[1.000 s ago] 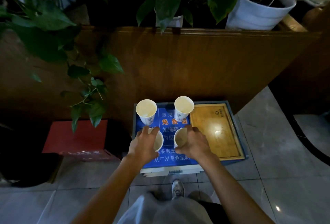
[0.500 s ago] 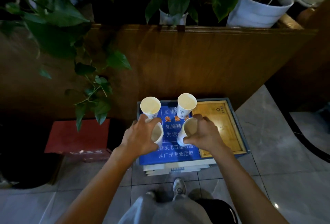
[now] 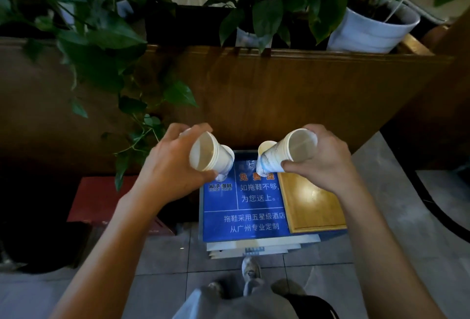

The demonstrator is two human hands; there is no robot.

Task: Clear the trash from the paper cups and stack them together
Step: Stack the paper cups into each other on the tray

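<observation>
My left hand (image 3: 173,168) grips a white paper cup (image 3: 203,152), lifted and tipped so that its mouth faces me; its inside looks pale and bare. My right hand (image 3: 328,163) grips a second white paper cup (image 3: 297,147), tilted the same way above the board. Behind its base a third cup (image 3: 264,149) stands on the blue printed board (image 3: 244,219). A patterned cup bottom (image 3: 226,166) shows behind the left cup; I cannot tell whether it is a separate cup.
A wooden tray (image 3: 312,199) lies on the board's right half. A tall wooden planter wall (image 3: 279,95) rises just behind, with leafy plants and a white pot (image 3: 368,31) on top. A red box (image 3: 94,199) sits on the tiled floor at left. My shoe (image 3: 250,268) is below the board.
Both hands have closed on the two near cups, lifted them off the board and tipped their mouths toward me. The hands have also moved apart.
</observation>
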